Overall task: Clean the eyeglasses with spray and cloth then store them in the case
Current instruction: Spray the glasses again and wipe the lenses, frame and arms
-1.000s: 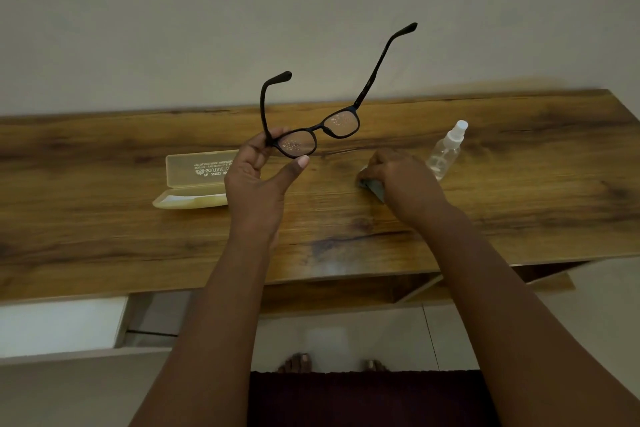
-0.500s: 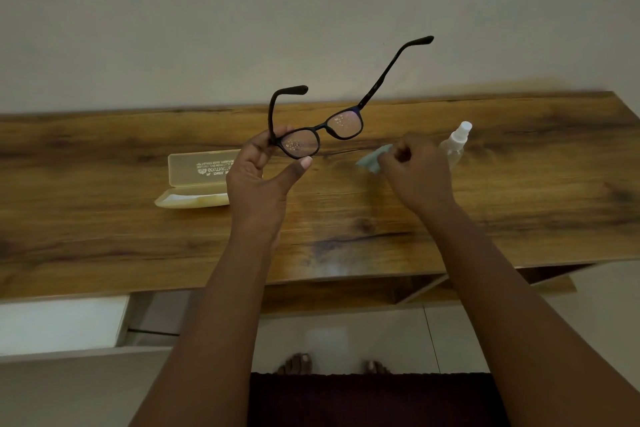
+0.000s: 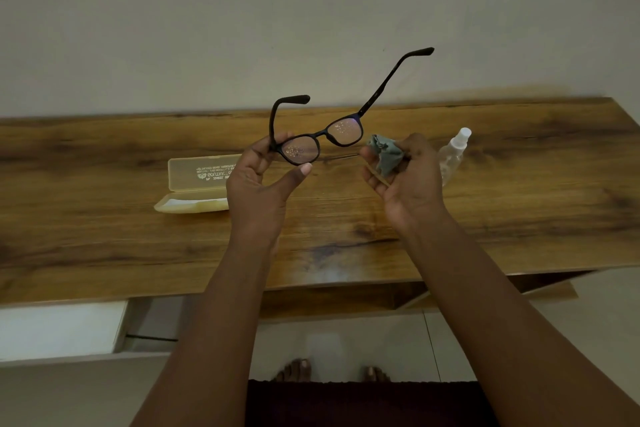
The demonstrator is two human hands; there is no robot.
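Two hands are raised above the wooden table [image 3: 519, 211], and we hold a different thing in each. Our left hand [image 3: 256, 191] pinches the black eyeglasses [image 3: 322, 139] at the left lens rim and hinge, fingers behind and thumb tip under the lens, so the frame hangs in the air with both temples open and pointing up and away from us. Both lenses are speckled with droplets. Our right hand [image 3: 408, 184] has its fingers curled round a crumpled grey-blue cloth [image 3: 386, 152], which sits just beside the right lens, though we cannot tell if it touches. On the table behind our left hand lies the pale yellow case [image 3: 194, 184], lid open and standing up, partly hidden by the hand. Behind our right hand stands the clear spray bottle [image 3: 453, 156] with its white nozzle, tilted in our wide view.
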